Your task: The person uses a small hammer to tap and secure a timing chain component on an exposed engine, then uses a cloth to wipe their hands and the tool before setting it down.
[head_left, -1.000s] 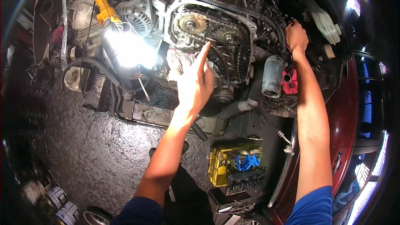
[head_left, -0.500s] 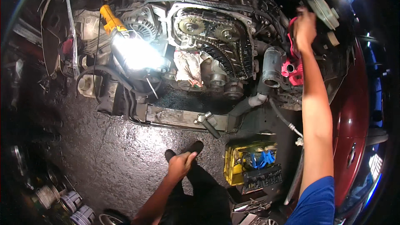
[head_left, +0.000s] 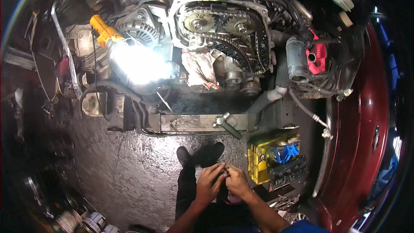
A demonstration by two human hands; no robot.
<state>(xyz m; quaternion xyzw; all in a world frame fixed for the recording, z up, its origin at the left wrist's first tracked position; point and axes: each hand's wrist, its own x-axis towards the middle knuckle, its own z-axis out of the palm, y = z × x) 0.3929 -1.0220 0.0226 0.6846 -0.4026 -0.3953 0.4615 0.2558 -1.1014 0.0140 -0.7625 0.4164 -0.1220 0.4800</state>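
A yellow-handled lamp (head_left: 129, 58) glares on my left, then comes the crumpled cloth (head_left: 199, 70) below the engine's bare chain (head_left: 235, 46). My left hand (head_left: 207, 184) is half-curled, its fingertips meeting my right hand (head_left: 238, 184) — that one is bent in like a loose fist, drawn back from the engine's right side. A small dark piece (head_left: 225, 172) may be between them, too dim to tell if either grips it. So the work now sits at my fingertips — left of the yellow crate (head_left: 254, 164), well away from the red part (head_left: 318, 58).

Wide fisheye view from head level, steeply downward, engine (head_left: 221, 36) ahead, floor (head_left: 125, 164) well below
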